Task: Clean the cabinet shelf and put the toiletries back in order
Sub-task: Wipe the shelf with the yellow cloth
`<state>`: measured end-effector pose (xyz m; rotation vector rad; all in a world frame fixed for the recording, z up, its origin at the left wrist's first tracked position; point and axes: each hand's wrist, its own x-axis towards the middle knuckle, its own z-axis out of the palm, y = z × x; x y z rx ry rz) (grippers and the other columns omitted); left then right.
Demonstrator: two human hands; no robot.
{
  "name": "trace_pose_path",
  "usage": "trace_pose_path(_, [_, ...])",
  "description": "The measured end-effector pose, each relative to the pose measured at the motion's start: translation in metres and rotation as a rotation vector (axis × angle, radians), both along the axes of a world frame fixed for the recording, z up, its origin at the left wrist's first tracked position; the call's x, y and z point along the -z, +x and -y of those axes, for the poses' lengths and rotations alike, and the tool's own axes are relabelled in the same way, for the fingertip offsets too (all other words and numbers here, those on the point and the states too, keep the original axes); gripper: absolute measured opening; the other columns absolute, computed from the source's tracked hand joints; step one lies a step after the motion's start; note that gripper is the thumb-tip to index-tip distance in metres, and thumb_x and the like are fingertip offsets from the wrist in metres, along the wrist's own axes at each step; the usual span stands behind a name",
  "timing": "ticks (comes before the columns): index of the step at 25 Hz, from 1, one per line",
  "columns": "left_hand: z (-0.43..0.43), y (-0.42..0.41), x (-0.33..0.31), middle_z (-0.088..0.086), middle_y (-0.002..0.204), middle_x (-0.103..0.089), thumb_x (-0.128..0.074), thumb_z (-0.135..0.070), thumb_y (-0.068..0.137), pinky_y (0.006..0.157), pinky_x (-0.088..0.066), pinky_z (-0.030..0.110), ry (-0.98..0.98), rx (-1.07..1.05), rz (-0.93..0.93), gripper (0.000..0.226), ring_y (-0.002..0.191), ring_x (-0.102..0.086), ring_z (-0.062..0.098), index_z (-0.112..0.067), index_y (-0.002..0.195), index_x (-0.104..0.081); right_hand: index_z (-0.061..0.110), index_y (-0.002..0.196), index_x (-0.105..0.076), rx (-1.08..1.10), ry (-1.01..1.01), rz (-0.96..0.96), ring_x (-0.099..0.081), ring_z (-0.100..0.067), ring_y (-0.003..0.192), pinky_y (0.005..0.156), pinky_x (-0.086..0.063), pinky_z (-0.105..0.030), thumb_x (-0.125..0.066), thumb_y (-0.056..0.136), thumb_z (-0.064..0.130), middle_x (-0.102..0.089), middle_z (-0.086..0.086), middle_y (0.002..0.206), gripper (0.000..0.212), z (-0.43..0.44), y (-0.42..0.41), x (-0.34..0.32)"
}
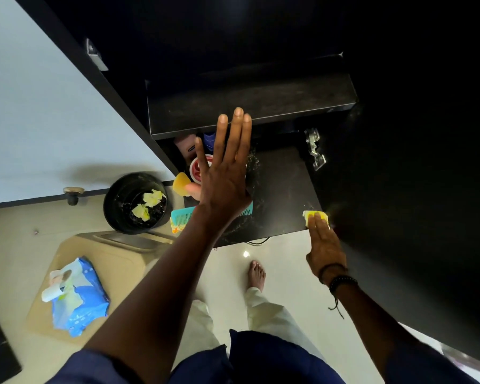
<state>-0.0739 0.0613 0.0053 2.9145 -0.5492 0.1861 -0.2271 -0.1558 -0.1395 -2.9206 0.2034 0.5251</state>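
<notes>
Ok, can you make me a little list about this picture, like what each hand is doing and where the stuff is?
left hand: open, fingers straight, raised in front of the shelf
right hand: flat fingers pressing a yellow wipe on the shelf's front right corner
shelf: dark, pale specks near the middle
comb: teal, at the shelf's front left, partly hidden behind the left wrist
bin: black, left of the shelf, crumpled yellow wipes inside
wipe pack: blue, open, lower left of the view
</notes>
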Motion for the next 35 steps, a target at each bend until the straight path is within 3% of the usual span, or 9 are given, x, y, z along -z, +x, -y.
trace_pose_path(2, [0.0, 0.0, 0.0, 0.008, 0.16, -0.003, -0.065, -0.029, 0.077, 0.115, -0.001, 0.059, -0.009, 0.001, 0.003, 0.098, 0.147, 0.002, 0.029, -0.013, 0.151, -0.003, -0.005, 0.141, -0.033, 0.074, 0.009, 0.013, -0.034, -0.035, 0.139, 0.116, -0.023, -0.033, -0.055, 0.071, -0.003, -0.033, -0.021, 0.149, 0.074, 0.003, 0.017, 0.001])
trace_pose_path(4, [0.001, 0.0, 0.002, 0.009, 0.16, -0.003, -0.067, -0.03, 0.076, 0.115, 0.001, 0.057, -0.002, -0.003, 0.005, 0.1, 0.147, 0.003, 0.03, -0.012, 0.151, -0.003, -0.008, 0.14, -0.034, 0.144, 0.084, 0.032, -0.037, -0.04, 0.135, 0.112, -0.03, -0.043, -0.039, 0.083, 0.01, -0.035, -0.026, 0.147, 0.06, -0.012, 0.044, 0.006])
trace_pose_path(7, [0.001, 0.001, 0.004, 0.009, 0.16, -0.004, -0.067, -0.03, 0.075, 0.115, -0.005, 0.06, 0.042, -0.017, 0.029, 0.1, 0.147, 0.0, 0.031, -0.012, 0.151, -0.004, 0.003, 0.142, -0.036, 0.141, 0.152, -0.022, -0.041, -0.039, 0.133, 0.109, -0.037, -0.043, -0.049, 0.092, 0.014, -0.041, -0.023, 0.144, 0.053, -0.059, 0.069, 0.004])
trace_pose_path(15, [-0.002, 0.003, 0.005, 0.01, 0.159, -0.007, -0.066, -0.026, 0.074, 0.114, -0.005, 0.061, 0.03, 0.011, 0.043, 0.099, 0.147, -0.002, 0.031, -0.012, 0.151, -0.005, 0.004, 0.132, -0.052, -0.082, 0.045, -0.094, -0.056, -0.033, 0.122, 0.096, -0.047, -0.047, -0.081, 0.044, 0.005, -0.052, -0.015, 0.138, 0.092, -0.055, 0.013, -0.002])
trace_pose_path(19, [0.0, 0.002, 0.005, 0.01, 0.159, -0.007, -0.062, -0.025, 0.078, 0.114, -0.001, 0.06, 0.024, -0.004, 0.038, 0.094, 0.147, -0.002, 0.032, -0.012, 0.151, -0.005, 0.009, 0.15, -0.013, 0.066, 0.017, -0.079, -0.011, -0.026, 0.148, 0.119, -0.01, -0.042, -0.055, 0.087, 0.024, -0.009, -0.01, 0.159, 0.077, -0.053, 0.062, -0.001])
trace_pose_path(22, [0.0, 0.002, 0.005, 0.01, 0.16, -0.006, -0.059, -0.029, 0.08, 0.114, -0.005, 0.061, 0.015, 0.001, 0.013, 0.09, 0.147, -0.001, 0.031, -0.011, 0.151, -0.005, 0.013, 0.151, -0.002, 0.075, 0.086, -0.069, 0.0, -0.023, 0.149, 0.12, -0.005, -0.039, -0.043, 0.095, 0.03, 0.003, -0.005, 0.16, 0.071, -0.08, 0.079, -0.001])
trace_pose_path(24, [-0.001, 0.003, 0.005, 0.01, 0.159, -0.007, -0.06, -0.031, 0.08, 0.113, -0.009, 0.062, 0.027, 0.007, 0.018, 0.092, 0.147, -0.002, 0.031, -0.011, 0.151, -0.006, 0.01, 0.15, -0.012, 0.053, 0.118, -0.032, -0.011, -0.027, 0.148, 0.119, -0.014, -0.04, -0.052, 0.092, 0.021, -0.008, -0.008, 0.159, 0.072, -0.088, 0.061, 0.001])
trace_pose_path(28, [-0.001, 0.004, 0.005, 0.01, 0.159, -0.007, -0.064, -0.028, 0.078, 0.114, -0.005, 0.06, 0.007, 0.008, 0.031, 0.094, 0.147, -0.002, 0.031, -0.011, 0.151, -0.006, 0.0, 0.124, -0.059, -0.004, 0.07, -0.069, -0.06, -0.035, 0.115, 0.091, -0.051, -0.044, -0.085, 0.045, 0.007, -0.059, -0.018, 0.13, 0.083, -0.069, 0.01, 0.005])
trace_pose_path(35, [0.0, 0.004, 0.008, 0.01, 0.159, -0.01, -0.07, -0.025, 0.074, 0.114, -0.005, 0.058, 0.014, -0.007, 0.079, 0.1, 0.147, -0.006, 0.032, -0.013, 0.151, -0.007, -0.001, 0.147, -0.02, 0.159, -0.077, 0.033, -0.032, -0.035, 0.138, 0.115, -0.03, -0.039, -0.038, 0.092, 0.003, -0.029, -0.019, 0.151, 0.058, -0.012, 0.067, 0.003])
